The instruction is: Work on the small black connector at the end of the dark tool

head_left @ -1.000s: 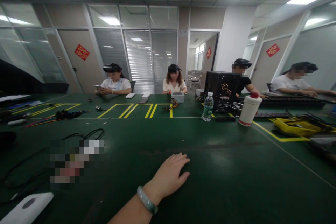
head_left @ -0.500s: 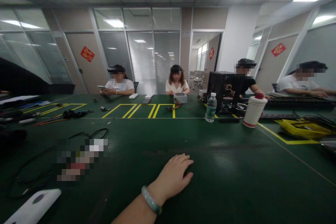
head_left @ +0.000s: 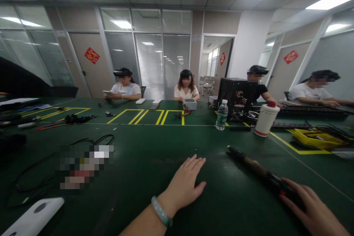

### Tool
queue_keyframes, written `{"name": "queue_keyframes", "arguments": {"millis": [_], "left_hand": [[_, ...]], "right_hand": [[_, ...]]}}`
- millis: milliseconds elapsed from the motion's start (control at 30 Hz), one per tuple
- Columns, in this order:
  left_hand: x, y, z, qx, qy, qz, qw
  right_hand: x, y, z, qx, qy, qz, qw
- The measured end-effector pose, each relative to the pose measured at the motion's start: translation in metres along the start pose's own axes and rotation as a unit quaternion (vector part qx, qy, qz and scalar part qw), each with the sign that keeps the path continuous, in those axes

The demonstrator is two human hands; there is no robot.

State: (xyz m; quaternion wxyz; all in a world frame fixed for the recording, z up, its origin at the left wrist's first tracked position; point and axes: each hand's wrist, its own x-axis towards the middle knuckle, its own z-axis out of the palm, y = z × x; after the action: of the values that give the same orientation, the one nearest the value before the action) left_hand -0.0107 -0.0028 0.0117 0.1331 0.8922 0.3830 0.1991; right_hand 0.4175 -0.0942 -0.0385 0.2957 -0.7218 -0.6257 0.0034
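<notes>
So, R hand (head_left: 312, 206) curled round grip of long dark tool (head_left: 257, 167), low at right, tip angled fwd-left over green mat (head_left: 143, 162); L hand (head_left: 185, 188) spread flat on mat, bangle (head_left: 161, 211) on wrist; water bottle (head_left: 221, 115), white jug (head_left: 265, 120) beyond tip.

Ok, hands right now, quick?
Left hand: open, fingers spread, holding nothing.
Right hand: closed, holding a dark rod-shaped tool.
</notes>
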Motion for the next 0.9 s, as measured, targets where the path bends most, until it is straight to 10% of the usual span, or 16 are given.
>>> {"name": "queue_keyframes", "arguments": {"millis": [233, 367, 633, 900], "left_hand": [[0.0, 0.004, -0.002, 0.042, 0.028, 0.055, 0.997], [0.001, -0.01, 0.005, 0.073, 0.06, -0.006, 0.996], [0.004, -0.019, 0.01, 0.089, 0.091, -0.047, 0.991], [0.004, -0.014, 0.004, 0.07, 0.094, -0.058, 0.991]], "right_hand": [[0.025, -0.177, 0.063, 0.072, -0.189, -0.181, 0.963], [0.045, -0.228, 0.091, 0.079, -0.198, -0.242, 0.947], [0.054, -0.217, 0.078, 0.056, -0.105, -0.172, 0.978], [0.068, -0.197, 0.063, -0.025, -0.288, -0.102, 0.952]]}}
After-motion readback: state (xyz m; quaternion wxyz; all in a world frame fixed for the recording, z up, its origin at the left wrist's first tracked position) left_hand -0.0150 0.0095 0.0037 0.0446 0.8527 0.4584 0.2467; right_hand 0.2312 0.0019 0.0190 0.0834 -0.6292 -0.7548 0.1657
